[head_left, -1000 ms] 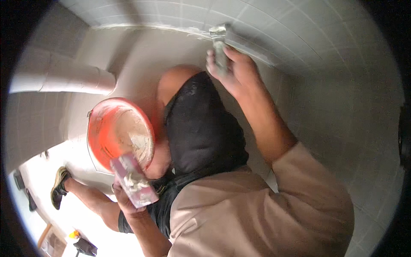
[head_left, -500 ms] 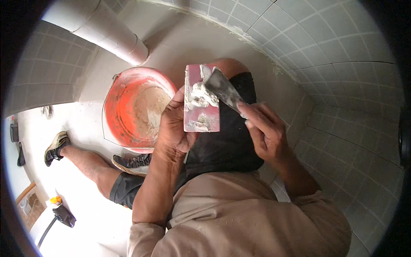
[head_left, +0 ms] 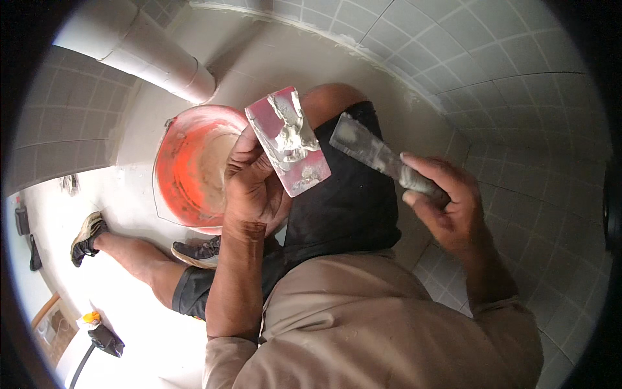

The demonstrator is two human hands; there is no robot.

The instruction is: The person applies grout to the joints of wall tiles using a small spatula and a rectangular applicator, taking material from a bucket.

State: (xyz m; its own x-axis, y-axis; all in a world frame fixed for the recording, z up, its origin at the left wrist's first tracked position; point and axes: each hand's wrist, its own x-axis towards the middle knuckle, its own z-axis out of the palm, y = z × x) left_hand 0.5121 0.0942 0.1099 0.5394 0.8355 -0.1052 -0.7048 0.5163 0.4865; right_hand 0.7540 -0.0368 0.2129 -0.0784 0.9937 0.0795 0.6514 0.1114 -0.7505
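My left hand (head_left: 249, 185) grips a small pink rectangular board (head_left: 264, 120) from its left side, tilted over my lap. A thick ridge of off-white paste (head_left: 293, 137) runs along the board's face, with smears at its lower end. In my right hand (head_left: 450, 201) is a putty knife (head_left: 372, 150), its fingers wrapped round the handle. The metal blade carries paste residue and stands apart from the board, to its right. Left of the board, an orange-red bucket (head_left: 170, 172) holds pale paste, partly hidden behind my left hand.
A thick white pipe (head_left: 155, 61) meets the floor beyond the bucket. Grey tiled walls (head_left: 531, 84) curve round the right and far sides. My outstretched leg (head_left: 139, 259) lies at left. A black item with a yellow-orange top (head_left: 103, 337) sits at lower left.
The putty knife has come off the paste and moved right, away from the board. The board has turned counterclockwise and shifted slightly left in my left hand.
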